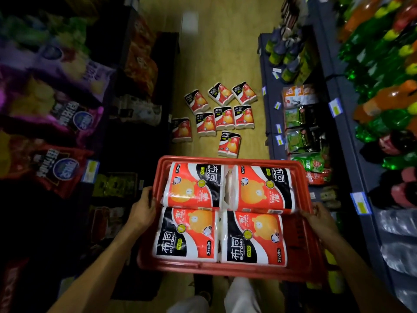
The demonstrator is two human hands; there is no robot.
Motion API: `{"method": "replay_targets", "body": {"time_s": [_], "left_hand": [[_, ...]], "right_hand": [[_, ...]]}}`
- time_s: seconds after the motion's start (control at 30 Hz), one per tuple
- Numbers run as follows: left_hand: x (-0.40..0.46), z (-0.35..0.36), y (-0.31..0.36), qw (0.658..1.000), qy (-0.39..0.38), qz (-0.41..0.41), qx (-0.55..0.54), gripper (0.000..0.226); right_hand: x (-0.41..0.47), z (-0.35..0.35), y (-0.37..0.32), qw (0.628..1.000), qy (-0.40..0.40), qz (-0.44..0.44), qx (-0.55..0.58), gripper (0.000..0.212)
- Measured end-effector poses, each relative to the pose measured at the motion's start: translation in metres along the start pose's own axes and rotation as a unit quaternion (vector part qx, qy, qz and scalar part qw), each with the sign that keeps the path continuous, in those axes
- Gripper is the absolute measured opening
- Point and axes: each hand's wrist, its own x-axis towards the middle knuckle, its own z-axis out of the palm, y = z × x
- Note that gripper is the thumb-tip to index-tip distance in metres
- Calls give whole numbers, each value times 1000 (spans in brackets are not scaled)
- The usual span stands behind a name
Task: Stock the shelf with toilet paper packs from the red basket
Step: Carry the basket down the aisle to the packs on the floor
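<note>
I stand on a wooden floor (209, 53) that runs up the aisle ahead of me. Left of that floor, purple and red snack bags (65, 123) hang in rows. Right of it, green packets (300, 138) sit low, with green and orange soda bottles (383, 102) higher up beside yellow price tags (335, 106).

both hands grip red basket (300, 236) | four packs (194, 185) inside | eight on floor (216, 53)
</note>
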Motion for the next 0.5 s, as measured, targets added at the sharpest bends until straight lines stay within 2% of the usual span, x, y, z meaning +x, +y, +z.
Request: {"method": "replay_targets", "body": {"time_s": [0.2, 0.27, 0.5], "left_hand": [[52, 9, 39, 1000, 2, -31, 4, 42], [70, 15, 54, 999, 5, -38, -4, 41], [134, 34, 86, 999, 4, -49, -8, 41]], "right_hand": [[66, -2, -45, 999, -31, -6, 15, 22], [89, -1, -57, 999, -43, -10, 27, 28], [162, 13, -87, 999, -24, -10, 19, 40]]}}
